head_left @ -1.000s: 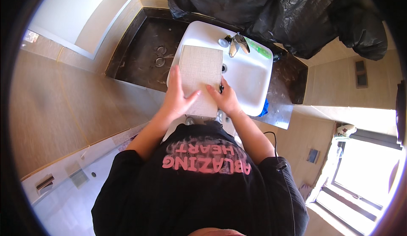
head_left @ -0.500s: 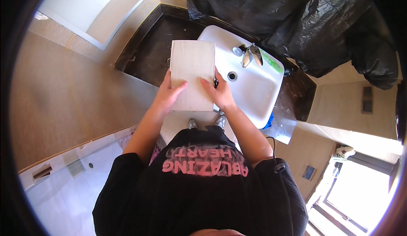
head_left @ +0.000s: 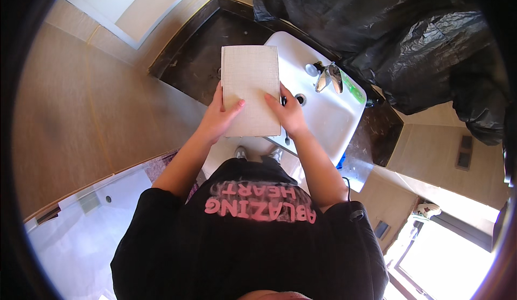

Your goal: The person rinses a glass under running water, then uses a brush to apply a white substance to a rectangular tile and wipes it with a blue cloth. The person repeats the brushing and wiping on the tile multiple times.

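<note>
Here I see the left hand (head_left: 218, 118) and right hand (head_left: 292, 117), half-curled, gripping a box (head_left: 251, 76) by its sides.

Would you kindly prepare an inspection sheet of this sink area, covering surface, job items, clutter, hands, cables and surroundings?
Surface: dark counter bearing a white sink.
Job items: pale rectangular panel, partly hiding the sink.
Clutter: green item beside the faucet; blue item right of the sink.
Hands: left hand and right hand grip the panel's opposite sides.
Cables: thin black cable by the right sleeve.
Surroundings: black plastic sheeting beyond the sink.
</note>
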Available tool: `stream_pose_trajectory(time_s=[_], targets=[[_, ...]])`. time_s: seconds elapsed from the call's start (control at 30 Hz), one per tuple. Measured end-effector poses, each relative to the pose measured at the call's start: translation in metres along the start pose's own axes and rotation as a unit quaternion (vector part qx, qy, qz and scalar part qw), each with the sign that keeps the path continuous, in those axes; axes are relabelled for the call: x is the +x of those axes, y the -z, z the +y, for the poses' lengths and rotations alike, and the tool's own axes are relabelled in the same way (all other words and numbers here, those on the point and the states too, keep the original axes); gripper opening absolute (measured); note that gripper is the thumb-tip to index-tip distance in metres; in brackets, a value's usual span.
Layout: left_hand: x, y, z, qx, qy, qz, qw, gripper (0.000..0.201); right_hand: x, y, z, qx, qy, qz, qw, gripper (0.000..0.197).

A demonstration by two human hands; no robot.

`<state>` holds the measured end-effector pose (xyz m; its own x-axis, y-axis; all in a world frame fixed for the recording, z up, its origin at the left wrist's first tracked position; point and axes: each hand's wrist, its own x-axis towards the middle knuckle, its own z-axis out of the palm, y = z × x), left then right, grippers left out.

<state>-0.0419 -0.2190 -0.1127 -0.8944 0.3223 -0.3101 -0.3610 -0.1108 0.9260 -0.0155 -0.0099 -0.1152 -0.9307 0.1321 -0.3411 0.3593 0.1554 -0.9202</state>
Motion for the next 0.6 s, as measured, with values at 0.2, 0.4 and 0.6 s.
stream_pose_trajectory(time_s=[0.2, 0.4, 0.6], targets=[[-0.003, 0.002, 0.004, 0.004, -0.004, 0.004, 1.000, 0.078, -0.038, -0.011, -0.045, -0.254, 0.239, 0.216, 0.912, 0.042], [-0.004, 0.011, -0.011, -0.062, -0.048, 0.052, 0.996, 0.060, -0.032, -0.067, -0.082, -0.375, 0.434, 0.052, 0.817, 0.035], [-0.003, 0.056, -0.030, -0.275, 0.013, 0.139, 0.951, 0.027, -0.040, -0.118, -0.079, -0.297, 0.586, -0.085, 0.749, 0.030]])
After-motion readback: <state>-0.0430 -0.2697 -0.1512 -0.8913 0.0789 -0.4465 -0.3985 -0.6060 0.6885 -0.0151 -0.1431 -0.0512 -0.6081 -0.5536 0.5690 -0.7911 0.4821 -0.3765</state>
